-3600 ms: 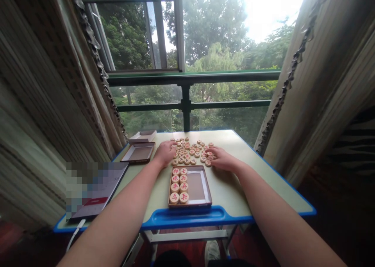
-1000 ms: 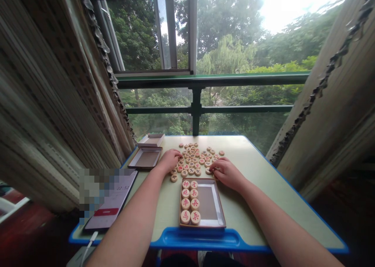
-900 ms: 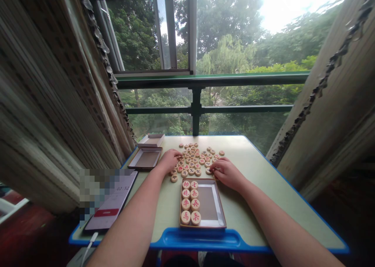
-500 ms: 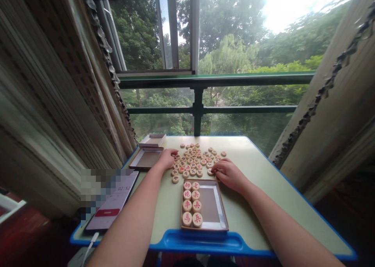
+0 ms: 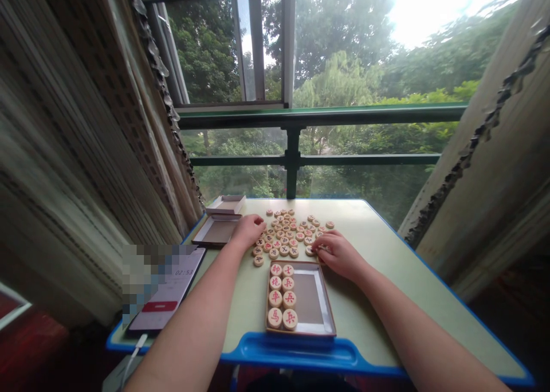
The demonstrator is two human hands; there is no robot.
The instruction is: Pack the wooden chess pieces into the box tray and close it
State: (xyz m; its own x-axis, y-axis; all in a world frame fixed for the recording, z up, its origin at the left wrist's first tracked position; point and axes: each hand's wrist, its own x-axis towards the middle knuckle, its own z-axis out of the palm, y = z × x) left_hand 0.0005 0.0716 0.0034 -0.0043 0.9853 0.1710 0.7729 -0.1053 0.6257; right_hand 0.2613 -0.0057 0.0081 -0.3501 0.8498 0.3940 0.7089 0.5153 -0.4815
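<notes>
Several round wooden chess pieces [image 5: 289,234] with red and dark characters lie loose on the pale green table [image 5: 378,254]. My left hand [image 5: 248,231] rests at the left edge of this heap, fingers curled loosely over pieces. My right hand [image 5: 339,254] lies at the heap's right edge, fingers bent and pinched at a piece near the corner of the box. A shallow brown box [image 5: 318,300] sits near the front edge, with several red-marked pieces [image 5: 282,294] lined in two columns along its left side.
An open empty brown box [image 5: 216,231] and its lid part [image 5: 226,204] stand at the table's back left. A phone [image 5: 165,291] with a cable lies at the front left. A blue rim [image 5: 296,352] edges the table; a railing and window lie behind.
Both hands have stayed at the sides of the heap; the left hand shifted slightly among the pieces. The camera view drifted a little. The count in the box looks unchanged.
</notes>
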